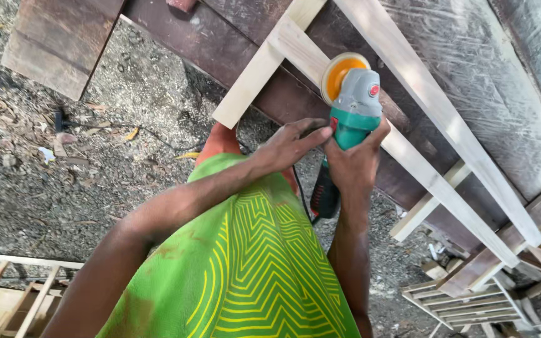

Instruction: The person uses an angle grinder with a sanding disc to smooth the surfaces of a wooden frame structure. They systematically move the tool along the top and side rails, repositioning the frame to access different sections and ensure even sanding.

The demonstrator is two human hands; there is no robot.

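One grinder [349, 119], green body, grey head, one orange disc at its far end; disc sits on the middle rail of the pale frame [408, 94], near the rail's upper joint; grinder's dark rear end and cord hang below the rail, toward the person. Two hands on it: right hand [353, 164] wrapped tight around the green body just behind the head, thumb up the right side; left hand [292, 143] reaches in from the left, fingers stretched out with tips touching the green body next to the right hand, not curled round it. Frame: three long pale rails counted, plus short cross pieces at its lower right; it lies slanted over dark boards [220, 44]. One more dark board [57, 40] upper left of the frame. One slatted pale piece [464, 303] below the frame's lower end. One pale ladder-like piece [7, 294] far lower left. Gravel ground [95, 156] left of the frame; green yellow-lined cloth [252, 263] below the grinder.
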